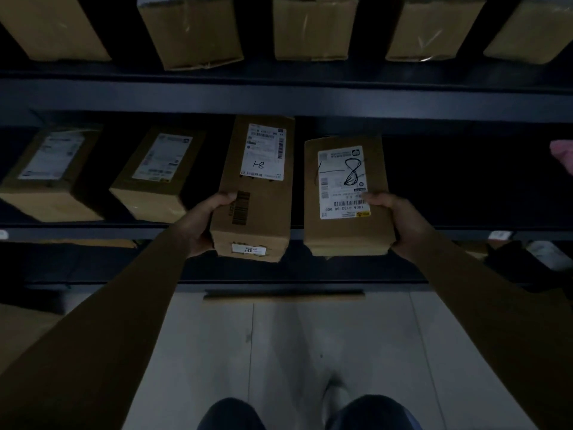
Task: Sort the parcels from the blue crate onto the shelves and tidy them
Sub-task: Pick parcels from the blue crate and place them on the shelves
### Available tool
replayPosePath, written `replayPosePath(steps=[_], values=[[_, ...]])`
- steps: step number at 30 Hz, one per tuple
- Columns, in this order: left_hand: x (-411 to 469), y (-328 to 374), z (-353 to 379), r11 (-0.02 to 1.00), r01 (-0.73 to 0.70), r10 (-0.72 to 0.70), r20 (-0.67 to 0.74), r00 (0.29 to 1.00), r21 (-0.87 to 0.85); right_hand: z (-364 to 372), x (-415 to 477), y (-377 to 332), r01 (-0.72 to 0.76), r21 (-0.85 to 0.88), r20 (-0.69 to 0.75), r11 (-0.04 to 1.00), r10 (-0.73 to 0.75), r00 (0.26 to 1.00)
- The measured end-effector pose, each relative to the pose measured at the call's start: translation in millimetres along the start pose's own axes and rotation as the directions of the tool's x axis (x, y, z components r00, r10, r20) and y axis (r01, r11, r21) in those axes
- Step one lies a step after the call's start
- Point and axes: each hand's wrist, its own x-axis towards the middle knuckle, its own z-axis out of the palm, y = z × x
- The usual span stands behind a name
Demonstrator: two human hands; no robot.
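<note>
Dim feed, I'm looking down at a dark rack. The upper shelf [279,97] carries a row of five plain cartons [313,29], spaced apart.

On the middle shelf [93,232], from the left:
- The far-left parcel [51,175] lies white label up, slightly askew.
- The second parcel [155,178] is also label up and apart from the first. Both are too blurred for me to read.
- The left hand [198,221] is clamped on the near left corner of the parcel marked 8-1 [257,197]. Its fingers curl underneath and the thumb sits on top by a printed barcode. This parcel lies lengthwise, with its far end in under the upper shelf and its near end past the middle shelf's front edge.
- The parcel marked 8 [345,234] is just beside it across a narrow gap, not touching. It is label up, lies the same way, and its near end also overhangs.
- The right hand [400,221] grips that parcel's near right corner, thumb on the label.

I can't tell whether either held parcel bears on the board or is lifted off it.

Further right the shelf is in shadow. A blurred pink thing [562,156] sits at the frame's right edge and I can't identify it.

Below are the pale tiled floor [279,336] and the person's knees [229,414].
</note>
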Motion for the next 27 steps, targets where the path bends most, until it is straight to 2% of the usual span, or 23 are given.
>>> replayPosePath(steps=[5, 8, 13, 27], values=[[25.6, 8.3, 0.7, 1.0, -0.008, 0.009, -0.058, 0.998, 0.013, 0.7, 28.0, -6.2, -0.016, -0.005, 0.021, 1.0, 0.016, 1.0], [35.9, 11.9, 2.3, 0.999, 0.004, -0.007, -0.056, 0.998, -0.051, 3.4, 43.3, -7.5, -0.072, 0.018, 0.029, 0.997, 0.071, 0.997], [53.1, 18.4, 0.3, 0.995, -0.038, 0.032, -0.069, 0.997, -0.094, 8.3, 66.6, -10.0, 0.0, 0.004, 0.025, 1.0, 0.0, 1.0], [72.4, 39.0, 0.6, 0.993, -0.093, 0.083, -0.129, 0.988, -0.074, 18.2, 107.1, -21.4, 0.001, 0.039, 0.064, 0.999, -0.003, 0.998]])
